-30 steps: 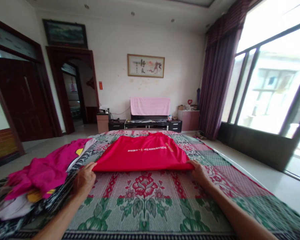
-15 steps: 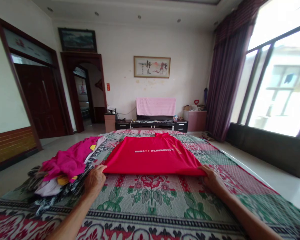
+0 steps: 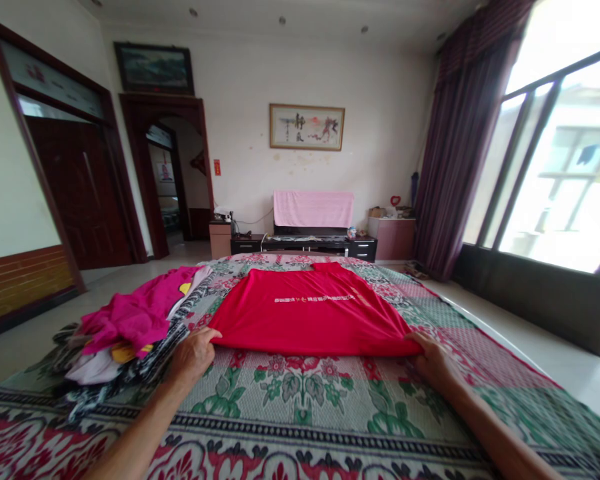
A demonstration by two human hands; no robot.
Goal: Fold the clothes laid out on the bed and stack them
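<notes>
A red T-shirt [image 3: 305, 327] lies spread out on the patterned bed cover [image 3: 300, 407], with a line of pale lettering across it and its collar at the far side. My left hand [image 3: 194, 353] pinches the near left corner of the shirt. At the near right corner, my right hand [image 3: 430, 357] grips the fabric between thumb and fingers. The near edge runs nearly straight between both hands. Left of my left hand sits a heap of clothes, with a magenta garment [image 3: 130, 313] on top and a black-and-white fringed cloth [image 3: 145, 373] beneath.
Beyond the bed, a low black cabinet [image 3: 363, 250] stands against the wall, and a pink cloth [image 3: 314, 208] hangs over the object on it. A purple curtain [image 3: 445, 153] and large windows are on the right. Dark doors [image 3: 80, 187] stand on the left.
Both hands still hold the shirt's near corners. The near edge sits slightly lower in view and the right hand a little farther right. The camera view has shifted slightly.
</notes>
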